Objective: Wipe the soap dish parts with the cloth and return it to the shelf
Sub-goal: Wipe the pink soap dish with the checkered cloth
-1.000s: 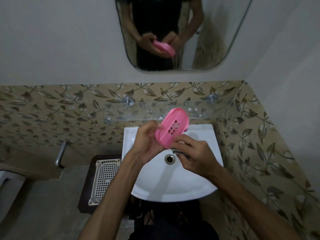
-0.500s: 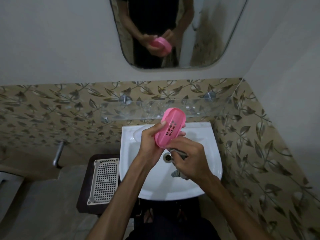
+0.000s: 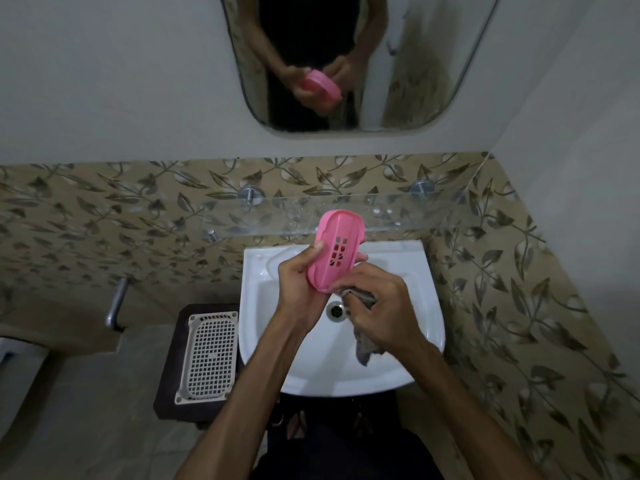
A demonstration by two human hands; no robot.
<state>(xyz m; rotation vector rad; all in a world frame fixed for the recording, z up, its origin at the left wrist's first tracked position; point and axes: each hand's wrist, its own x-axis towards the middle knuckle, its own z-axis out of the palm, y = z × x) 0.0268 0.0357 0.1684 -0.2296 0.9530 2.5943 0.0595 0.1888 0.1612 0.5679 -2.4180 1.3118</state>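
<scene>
A: What's in your grip right now?

B: My left hand (image 3: 298, 289) holds the pink soap dish (image 3: 334, 251) tilted on edge over the basin (image 3: 426, 327), thumb on its near rim, fingers curled behind it. My right hand (image 3: 384, 313) pinches the grey cloth (image 3: 363, 299), bunched against the dish's lower end at about 5 o'clock from its slotted middle.

A: Anything different from a second ago?

B: Yes. The cloth was mostly hidden under my right hand; now a tail of it hangs toward 6 o'clock over the bowl, and my right hand has slid lower along the dish's end.

A: So where does that leave the job?

B: Mid-wipe, I'd say. I'm working the bottom end, and the upper end near 12 o'clock looks untouched by the cloth. The glass shelf (image 3: 398, 216) sits just behind the dish, bare where I'd set it back.
</scene>
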